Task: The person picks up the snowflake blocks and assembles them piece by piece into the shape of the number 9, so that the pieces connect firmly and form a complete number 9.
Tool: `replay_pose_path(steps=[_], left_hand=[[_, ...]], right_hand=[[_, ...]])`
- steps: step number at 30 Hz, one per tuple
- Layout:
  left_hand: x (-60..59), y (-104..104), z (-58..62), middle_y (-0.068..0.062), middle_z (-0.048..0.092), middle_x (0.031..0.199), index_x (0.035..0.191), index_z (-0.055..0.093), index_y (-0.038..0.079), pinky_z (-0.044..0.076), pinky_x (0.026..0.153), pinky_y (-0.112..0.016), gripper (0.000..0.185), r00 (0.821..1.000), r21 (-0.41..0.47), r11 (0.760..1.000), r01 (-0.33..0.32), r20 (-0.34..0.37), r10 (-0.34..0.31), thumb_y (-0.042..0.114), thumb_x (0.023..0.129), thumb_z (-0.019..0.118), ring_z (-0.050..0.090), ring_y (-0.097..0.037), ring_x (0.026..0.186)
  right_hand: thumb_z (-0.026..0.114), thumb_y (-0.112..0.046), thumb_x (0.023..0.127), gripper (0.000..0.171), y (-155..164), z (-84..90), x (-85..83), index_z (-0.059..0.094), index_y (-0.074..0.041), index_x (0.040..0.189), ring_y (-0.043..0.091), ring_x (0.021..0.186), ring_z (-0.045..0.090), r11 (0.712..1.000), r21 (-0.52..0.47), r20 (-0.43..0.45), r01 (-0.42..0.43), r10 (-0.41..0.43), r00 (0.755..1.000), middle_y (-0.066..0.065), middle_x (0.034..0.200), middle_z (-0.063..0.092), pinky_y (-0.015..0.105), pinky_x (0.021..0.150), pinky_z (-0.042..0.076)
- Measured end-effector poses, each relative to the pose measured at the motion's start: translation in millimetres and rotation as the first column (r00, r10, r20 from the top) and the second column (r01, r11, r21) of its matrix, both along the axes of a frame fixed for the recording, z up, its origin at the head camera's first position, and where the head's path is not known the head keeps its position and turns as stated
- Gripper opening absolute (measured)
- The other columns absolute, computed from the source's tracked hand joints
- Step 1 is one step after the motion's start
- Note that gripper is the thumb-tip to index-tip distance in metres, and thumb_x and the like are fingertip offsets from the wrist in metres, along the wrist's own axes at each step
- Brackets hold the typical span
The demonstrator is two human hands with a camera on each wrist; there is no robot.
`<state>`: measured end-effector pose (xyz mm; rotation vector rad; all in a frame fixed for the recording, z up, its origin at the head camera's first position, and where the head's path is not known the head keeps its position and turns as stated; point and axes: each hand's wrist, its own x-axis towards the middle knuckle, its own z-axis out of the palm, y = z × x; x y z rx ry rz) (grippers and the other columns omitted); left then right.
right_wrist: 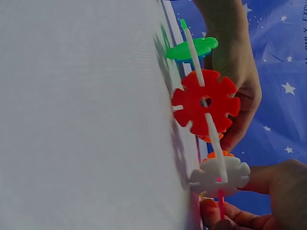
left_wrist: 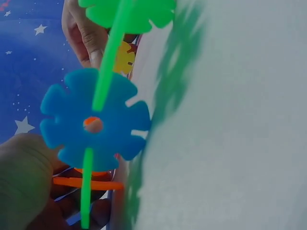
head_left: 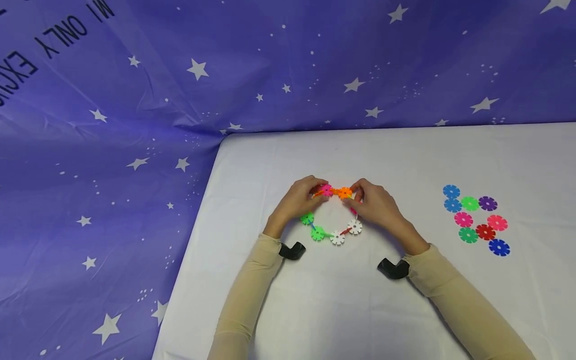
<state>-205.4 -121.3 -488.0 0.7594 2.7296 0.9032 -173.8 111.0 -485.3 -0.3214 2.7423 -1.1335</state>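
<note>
Together, two hands [head_left: 298, 201], gripping linked discs [head_left: 317, 233]

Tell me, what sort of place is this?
Probably a makeshift play or filming corner, though the wider room is out of view. A starry purple sheet hangs behind and left of a white table, and the bright ring of linked discs looks like a toy.
</note>
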Motion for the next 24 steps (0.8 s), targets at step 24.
replay_pose_path(steps=[24], left_hand=[[-2.7, -9, 8.1, -0.004, 0.059, 0.098, 0.13, 0.06, 0.007, 0.043, 0.077, -0.024, 0.054, 0.998, 0.02, 0.999, 0.035, 0.048, -0.036, 0.029, 0.084, 0.079, 0.05, -0.016, 0.086]], right_hand=[[0.072, -0.033, 0.087, 0.04, -2, -0.7, 2.5, 0.061, -0.006, 0.113, 0.017, 0.057, 0.048, 0.996, 0.078, -0.015, 0.034, -0.033, 0.999, 0.002, 0.071, 0.057, 0.028, 0.05, 0.036]])
